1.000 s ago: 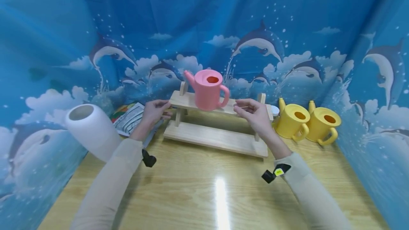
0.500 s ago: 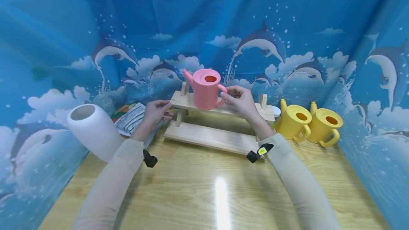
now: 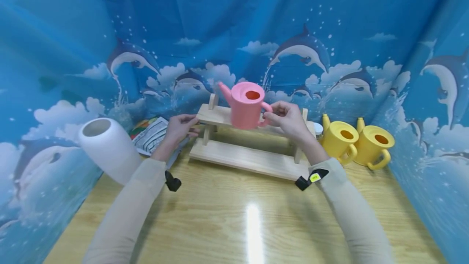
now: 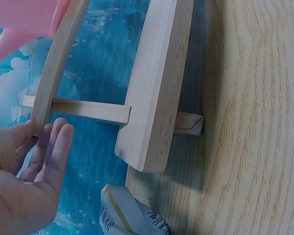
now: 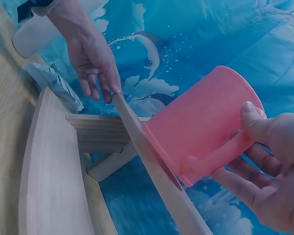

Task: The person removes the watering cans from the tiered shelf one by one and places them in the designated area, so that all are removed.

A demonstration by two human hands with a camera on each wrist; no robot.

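Note:
A two-tier wooden shelf (image 3: 242,156) stands on the table, and a pink watering can (image 3: 245,111) is upright at its upper board, spout to the left. The handle of the can is held by my right hand (image 3: 291,122), thumb over it and fingers behind, as the right wrist view shows. At the left end of the upper board, my left hand (image 3: 177,129) pinches the wood between thumb and fingers; in the left wrist view the board end (image 4: 41,122) sits between them.
Two yellow watering cans (image 3: 337,137) stand right of the shelf, with a white lid (image 3: 318,128) partly hidden beside them. On the left are a white vase (image 3: 110,150) and printed packets (image 3: 150,135). A dolphin-print curtain (image 3: 234,23) surrounds the table (image 3: 216,215).
My right hand moved left from the upper board and took the can's handle. The pink can then shifted right along the upper board. My left hand stays at the board's end.

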